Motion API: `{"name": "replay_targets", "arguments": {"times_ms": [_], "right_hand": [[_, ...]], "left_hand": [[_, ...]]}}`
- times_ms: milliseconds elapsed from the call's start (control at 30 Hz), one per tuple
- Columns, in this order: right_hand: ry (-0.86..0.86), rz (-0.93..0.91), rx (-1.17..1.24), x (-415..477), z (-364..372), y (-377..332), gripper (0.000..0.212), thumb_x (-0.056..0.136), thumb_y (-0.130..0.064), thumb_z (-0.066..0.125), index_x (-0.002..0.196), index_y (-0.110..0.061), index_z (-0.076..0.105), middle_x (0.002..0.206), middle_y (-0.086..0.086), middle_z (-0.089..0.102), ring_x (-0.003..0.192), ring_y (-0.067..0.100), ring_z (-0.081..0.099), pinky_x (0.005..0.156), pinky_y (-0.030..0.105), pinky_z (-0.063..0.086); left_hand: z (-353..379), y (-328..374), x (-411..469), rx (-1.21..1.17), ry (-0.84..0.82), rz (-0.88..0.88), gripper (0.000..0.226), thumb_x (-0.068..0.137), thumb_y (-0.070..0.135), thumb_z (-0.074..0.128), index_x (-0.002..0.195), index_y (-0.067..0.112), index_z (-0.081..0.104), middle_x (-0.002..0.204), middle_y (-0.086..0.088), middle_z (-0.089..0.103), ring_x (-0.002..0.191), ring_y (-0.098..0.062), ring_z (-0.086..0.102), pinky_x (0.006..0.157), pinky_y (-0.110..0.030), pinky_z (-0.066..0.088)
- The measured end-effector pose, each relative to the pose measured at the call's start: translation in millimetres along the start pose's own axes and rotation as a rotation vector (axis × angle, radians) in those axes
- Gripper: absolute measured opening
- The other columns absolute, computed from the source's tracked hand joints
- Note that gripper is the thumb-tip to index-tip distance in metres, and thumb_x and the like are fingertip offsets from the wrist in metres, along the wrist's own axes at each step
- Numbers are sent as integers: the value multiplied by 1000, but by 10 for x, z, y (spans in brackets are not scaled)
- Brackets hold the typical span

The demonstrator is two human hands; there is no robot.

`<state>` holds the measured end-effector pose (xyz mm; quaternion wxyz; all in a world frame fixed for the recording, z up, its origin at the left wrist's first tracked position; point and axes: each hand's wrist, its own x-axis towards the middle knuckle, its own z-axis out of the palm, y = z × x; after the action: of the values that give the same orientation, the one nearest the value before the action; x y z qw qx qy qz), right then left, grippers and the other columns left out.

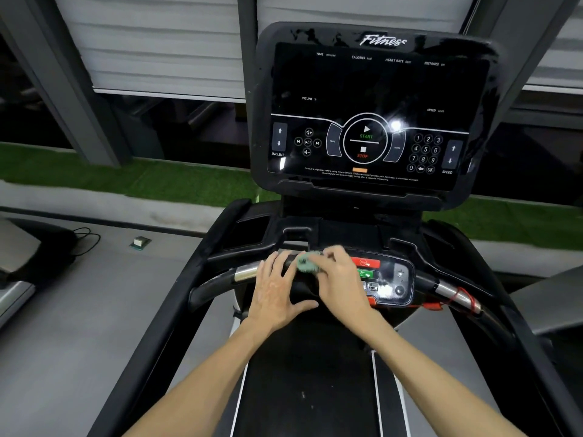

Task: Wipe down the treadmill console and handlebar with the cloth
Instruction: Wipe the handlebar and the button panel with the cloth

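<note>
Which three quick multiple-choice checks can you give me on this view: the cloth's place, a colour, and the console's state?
1. Where is the cloth?
A. On the console screen.
B. At the middle of the handlebar, between the left hand and right hand.
C. On the belt.

2. What colour is the cord wound round the right chrome grip?
A. Red.
B. Blue.
C. Yellow.

3. How is the console display?
A. Showing running figures.
B. Dark, no figures beside its labels.
C. Covered by a towel.

Answers:
1 B, the bunched cloth sits by the fingers of both hands.
2 A, red loops show on the grip.
3 B, TIME and SPEED stand with no figures.
</note>
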<state>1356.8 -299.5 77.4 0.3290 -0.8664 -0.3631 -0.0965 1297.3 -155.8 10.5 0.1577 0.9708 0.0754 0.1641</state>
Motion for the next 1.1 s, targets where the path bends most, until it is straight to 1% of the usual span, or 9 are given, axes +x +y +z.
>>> {"name": "replay_targets", "arguments": {"times_ms": [67, 133, 300, 400, 533, 700, 800, 933, 1100], "right_hand": [[54, 66, 24, 165, -12, 5, 32, 85, 3, 63, 115, -8, 70, 102, 9, 52, 88, 23, 57, 78, 36, 55], [48, 53, 4, 120, 7, 1, 33, 84, 4, 64, 113, -8, 70, 102, 10, 54, 89, 24, 57, 78, 36, 54], [-121, -81, -55, -424, 30, 3, 34, 76, 8, 68, 106, -8, 72, 100, 11, 58, 88, 26, 59, 76, 42, 56], [-138, -85, -70, -238, -30, 13, 37, 75, 9, 68, 109, -8, 71, 103, 12, 58, 93, 27, 57, 79, 41, 55], [12, -56, -78, 198, -87, 25, 43, 71, 17, 64, 106, -6, 72, 105, 16, 59, 95, 31, 57, 77, 38, 53], [-103, -171, -158, -140, -36, 68, 44, 66, 11, 74, 105, -9, 71, 111, 11, 59, 105, 28, 57, 88, 38, 53], [-194, -225, -186, -375, -16, 94, 47, 60, 10, 78, 102, -9, 71, 111, 11, 62, 105, 28, 59, 88, 36, 54], [-168, -239, -218, -437, -97, 231, 50, 58, 18, 71, 101, -8, 71, 109, 10, 61, 101, 27, 59, 83, 34, 55], [-115, -168, -213, -615, -328, 582, 53, 54, 25, 67, 95, -9, 70, 108, 7, 61, 101, 25, 58, 85, 32, 53]], "left_hand": [[0, -7, -1, 22, -2, 3, 96, 73, 79, 48, 149, 21, 32, 151, -7, 32, 144, -30, 21, 119, -52, 19], [1, -18, -2, 22, -4, 6, 97, 73, 79, 48, 149, 22, 31, 151, -7, 32, 144, -30, 21, 119, -51, 19], [-24, -44, -9, -15, -52, 24, 107, 69, 74, 62, 154, 31, 13, 154, -5, 26, 146, -27, 14, 119, -42, 3], [-35, -46, -13, -3, -69, 31, 113, 66, 72, 69, 154, 31, 12, 156, -4, 23, 147, -27, 11, 118, -40, -1], [-11, -54, -15, 20, -53, 31, 114, 63, 73, 70, 152, 21, 23, 155, -9, 27, 146, -31, 16, 120, -46, 7], [-4, -60, -20, -13, -51, 30, 116, 61, 72, 72, 154, 29, 16, 154, -5, 28, 146, -28, 16, 120, -45, 9], [-13, -69, -10, 1, -68, 33, 119, 58, 72, 73, 154, 28, 16, 154, -5, 28, 145, -28, 16, 119, -44, 10], [-38, -79, 1, 15, -88, 40, 121, 57, 74, 70, 154, 28, 14, 155, -4, 25, 145, -27, 15, 120, -42, 9], [-55, -56, 10, 3, -92, 20, 121, 55, 81, 60, 154, 28, 15, 154, -6, 26, 145, -28, 15, 120, -45, 9]]}}
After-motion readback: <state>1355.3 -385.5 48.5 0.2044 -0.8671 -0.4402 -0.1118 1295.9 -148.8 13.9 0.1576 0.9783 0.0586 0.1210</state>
